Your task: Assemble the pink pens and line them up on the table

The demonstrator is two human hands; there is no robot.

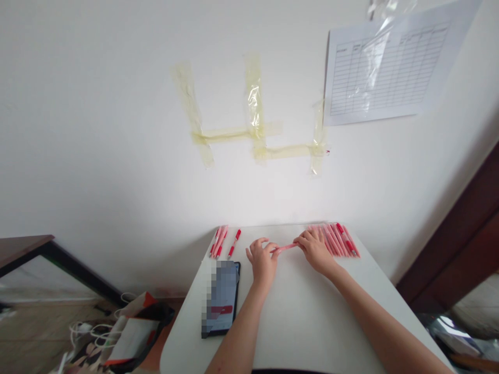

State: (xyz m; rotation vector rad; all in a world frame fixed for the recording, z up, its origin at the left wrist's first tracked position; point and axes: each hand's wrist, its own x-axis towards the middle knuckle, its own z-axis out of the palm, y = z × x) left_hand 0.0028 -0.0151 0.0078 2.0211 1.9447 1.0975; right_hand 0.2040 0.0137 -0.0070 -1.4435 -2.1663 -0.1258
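Note:
A slim pink pen (287, 248) lies level between my two hands above the white table (300, 311). My left hand (264, 262) pinches its left end with thumb and forefinger, the other fingers apart. The right end is in the closed fingers of my right hand (315, 252), which partly covers a row of pink and red pens (343, 241) at the table's back right. At the back left lies a small group of red and pink pens (219, 241). A single red pen (234, 243) lies apart from them, left of my left hand.
A phone (224, 298) with a partly blurred screen lies beside my left forearm. Behind the table rises a white wall with yellowish tape (255, 104) and a printed sheet (385, 67). Bags and cables (128, 332) sit on the floor at left.

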